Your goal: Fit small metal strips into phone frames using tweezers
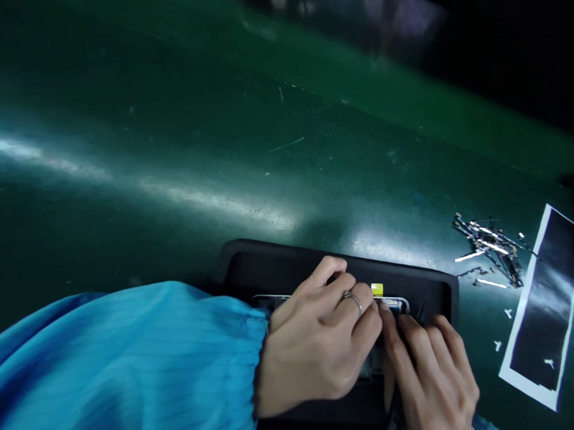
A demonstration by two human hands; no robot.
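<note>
A phone-like device [399, 302] with a thin silvery rim lies in a black tray [336, 254], mostly covered by my hands. A small yellow tab [376, 289] sticks up at its far edge. My left hand [321, 340], with a ring on one finger, lies over the device; its fingers are curled and bunched near the yellow tab. What they pinch, if anything, is hidden. My right hand [431, 373] is closed beside it, its index fingertip on the device near the left fingertips. A slim dark thing [395, 413] shows under my right hand; its kind is unclear.
The tray sits on a green work surface [193, 149]. To the right lies a pile of thin dark and shiny strips [492, 247], alongside a white-edged black sheet [542, 299]. Small white Y-shaped scraps [498, 345] are scattered nearby. The far background is dark and blurred.
</note>
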